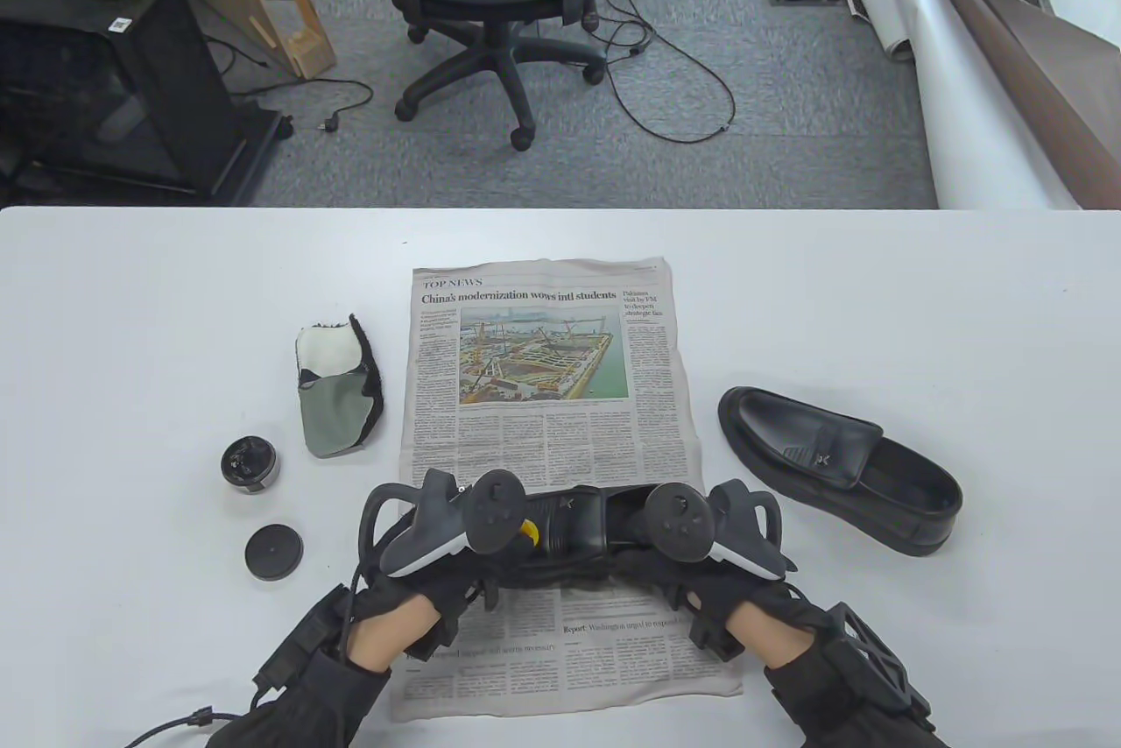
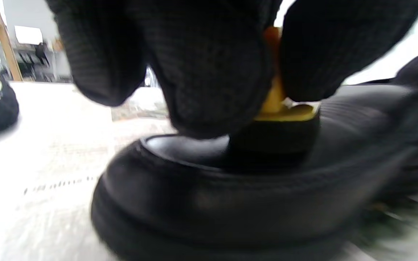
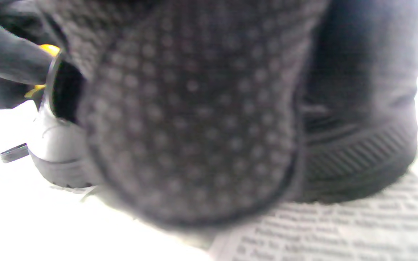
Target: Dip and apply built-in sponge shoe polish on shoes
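A black loafer (image 1: 574,525) lies on the newspaper (image 1: 543,398) between my hands. My left hand (image 1: 455,555) pinches the yellow handle (image 2: 274,98) of the sponge applicator (image 2: 278,134), whose dark sponge presses on the top of the shoe's toe (image 2: 230,203). The yellow handle (image 1: 528,531) peeks out beside the left tracker. At the shoe's heel end, my right hand (image 1: 692,555) grips the shoe; its dotted glove (image 3: 194,127) fills the right wrist view against the heel (image 3: 357,145). The second loafer (image 1: 841,468) lies to the right. The open polish tin (image 1: 250,465) stands at the left.
The tin's black lid (image 1: 273,552) lies below the tin. A grey and white polishing mitt (image 1: 337,389) rests left of the newspaper. An office chair (image 1: 490,3) and cables are on the floor beyond the table's far edge.
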`<state>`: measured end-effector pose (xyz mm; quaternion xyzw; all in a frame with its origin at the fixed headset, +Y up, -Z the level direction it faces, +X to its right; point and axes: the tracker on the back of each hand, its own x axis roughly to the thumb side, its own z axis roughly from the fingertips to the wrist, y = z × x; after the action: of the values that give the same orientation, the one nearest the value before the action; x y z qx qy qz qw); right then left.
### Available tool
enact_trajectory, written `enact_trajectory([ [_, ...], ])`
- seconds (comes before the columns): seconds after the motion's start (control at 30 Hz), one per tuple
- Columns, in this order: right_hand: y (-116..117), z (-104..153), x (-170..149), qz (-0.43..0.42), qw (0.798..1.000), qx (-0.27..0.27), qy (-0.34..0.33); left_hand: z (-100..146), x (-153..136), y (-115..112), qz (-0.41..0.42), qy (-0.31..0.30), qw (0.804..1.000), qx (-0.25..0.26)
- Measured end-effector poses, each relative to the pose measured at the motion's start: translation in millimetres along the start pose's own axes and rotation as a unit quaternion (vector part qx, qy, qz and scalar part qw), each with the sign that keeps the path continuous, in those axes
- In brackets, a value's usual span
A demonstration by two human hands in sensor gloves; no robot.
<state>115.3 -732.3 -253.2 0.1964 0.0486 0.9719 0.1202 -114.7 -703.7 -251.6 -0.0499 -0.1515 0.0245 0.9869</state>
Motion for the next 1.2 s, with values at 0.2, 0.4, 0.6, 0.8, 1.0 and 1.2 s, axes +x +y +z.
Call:
enact_trajectory([
  [0.2,-0.2,-0.2,0.0,0.001,1.0,-0.005,-0.001,-8.3,-8.0,-4.4,-0.031,0.033,0.999,0.028],
  [0.4,-0.4,0.6,0.0,0.005,1.0,-0.013,0.01,-9.6,-26.3,-1.6,-0.014,0.07,0.997,-0.003],
  [0.6,-0.5,0.8,0.2,0.007,1.0,-0.015,0.015,-2.2,-40.4,5.9,0.016,0.055,0.996,-0.066],
  [0.8,-1.0,-0.2,-0.4,0.005,1.0,-0.008,0.012,5.8,-28.5,7.6,0.005,0.004,0.993,-0.121],
  [1.0,-1.2,-0.4,0.2,0.007,1.0,-0.008,0.016,7.8,-7.4,3.9,0.015,-0.026,0.994,-0.109],
  [1.2,-1.3,-1.1,0.1,0.006,1.0,-0.009,0.016,5.9,3.0,2.0,0.035,-0.032,0.998,-0.042],
])
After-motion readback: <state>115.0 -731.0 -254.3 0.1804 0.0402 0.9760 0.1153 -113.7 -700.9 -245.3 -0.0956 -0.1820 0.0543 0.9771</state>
